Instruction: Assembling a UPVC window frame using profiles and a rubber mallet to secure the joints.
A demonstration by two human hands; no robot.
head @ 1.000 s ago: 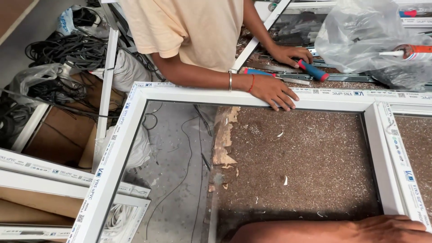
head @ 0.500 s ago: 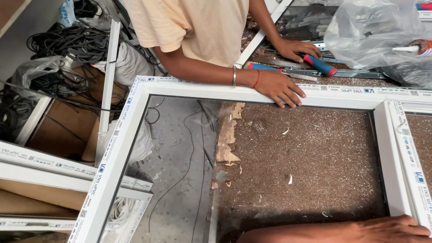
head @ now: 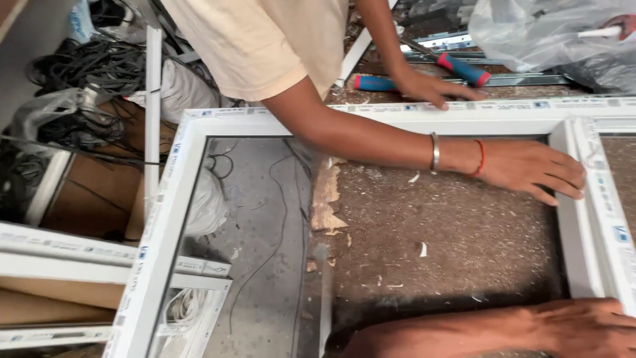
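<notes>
Co-worker's hand moved off top rail onto mullion, spread flat. Own left hand rests on frame, grip unclear. Best press evenly, keep joint square.

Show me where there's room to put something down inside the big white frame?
The bare brown tabletop inside the white frame is free, between the other person's hand above and the wearer's right hand below. The frame's left part hangs over the floor. Beyond the top rail it is crowded: two screwdrivers, metal strips and a plastic bag.
</notes>
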